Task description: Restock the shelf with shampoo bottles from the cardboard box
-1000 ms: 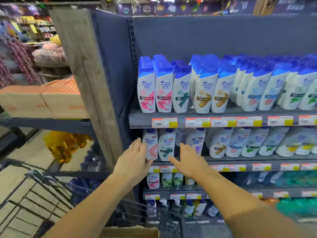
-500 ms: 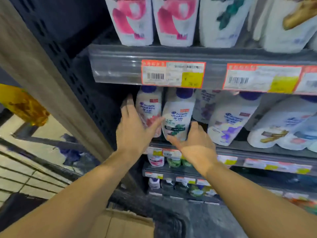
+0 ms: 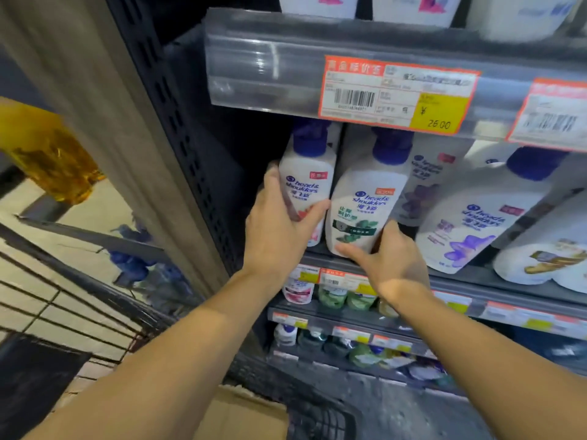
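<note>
Two white shampoo bottles with blue caps stand at the left end of the second shelf (image 3: pixel 495 277). My left hand (image 3: pixel 276 230) wraps around the pink-label bottle (image 3: pixel 309 182), thumb across its front. My right hand (image 3: pixel 390 258) grips the base of the green-label bottle (image 3: pixel 365 204), fingers on its right side and thumb under its front. A purple-label bottle (image 3: pixel 470 223) leans just to the right. A corner of the cardboard box (image 3: pixel 235 417) shows at the bottom, between my forearms.
The upper shelf's front rail (image 3: pixel 286 65) with price tags hangs close overhead. A dark perforated side panel (image 3: pixel 190 147) and grey wooden post (image 3: pixel 85 100) bound the left. Lower shelves hold small bottles (image 3: pixel 330 296). A wire cart (image 3: pixel 63 300) sits at lower left.
My view has come much closer to the second shelf. Both hands have gone from hovering in front of the two leftmost bottles to gripping them.
</note>
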`<state>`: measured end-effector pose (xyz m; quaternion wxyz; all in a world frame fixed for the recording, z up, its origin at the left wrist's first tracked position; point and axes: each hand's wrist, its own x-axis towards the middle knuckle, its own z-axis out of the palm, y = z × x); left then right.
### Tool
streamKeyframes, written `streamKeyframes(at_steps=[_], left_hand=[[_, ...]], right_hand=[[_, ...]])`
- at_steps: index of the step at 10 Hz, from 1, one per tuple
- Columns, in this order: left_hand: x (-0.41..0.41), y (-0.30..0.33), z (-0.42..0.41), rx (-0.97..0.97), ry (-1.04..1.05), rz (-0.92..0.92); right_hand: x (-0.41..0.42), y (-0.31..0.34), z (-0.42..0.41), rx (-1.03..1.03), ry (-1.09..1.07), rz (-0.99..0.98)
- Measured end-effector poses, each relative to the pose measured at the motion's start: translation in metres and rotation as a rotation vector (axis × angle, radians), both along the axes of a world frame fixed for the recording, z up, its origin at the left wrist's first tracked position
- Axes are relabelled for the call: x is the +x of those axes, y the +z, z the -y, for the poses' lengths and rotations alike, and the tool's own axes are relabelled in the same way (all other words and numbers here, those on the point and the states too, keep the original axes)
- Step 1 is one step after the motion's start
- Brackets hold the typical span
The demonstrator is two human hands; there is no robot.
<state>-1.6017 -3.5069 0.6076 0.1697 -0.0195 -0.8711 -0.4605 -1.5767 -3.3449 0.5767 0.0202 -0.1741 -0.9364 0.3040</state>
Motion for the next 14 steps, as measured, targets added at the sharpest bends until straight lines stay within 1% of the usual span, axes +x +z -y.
streamKeyframes(at_steps=[4,6,8,11,12,13,14], left_hand=[[-0.003,0.004,0.005,-0.044,-0.048,0.078],[-0.001,0.002,0.003,-0.063,-0.034,0.060],[-0.001,-0.003,0.002,-0.057,-0.005,0.053],[-0.002,0.001,0.001,-0.017,-0.019,0.071],[-0.002,0.002,-0.002,-0.056,-0.010,0.060],[0.000,0.004,0.001,-0.037,-0.006,0.086],[0.018,0.007,0.003,-0.102,-0.019,0.149]], right_hand=[[-0.003,-0.001,0.004,-0.114,-0.048,0.002],[-0.003,-0.002,0.004,-0.093,-0.053,-0.002],[0.000,-0.004,0.005,-0.117,-0.041,-0.034],[-0.001,0.002,0.008,-0.125,-0.052,0.029],[-0.005,0.002,0.010,-0.141,-0.071,0.073],[-0.005,0.006,0.010,-0.167,-0.064,0.123],[0.010,0.007,0.010,-0.265,-0.049,0.153]])
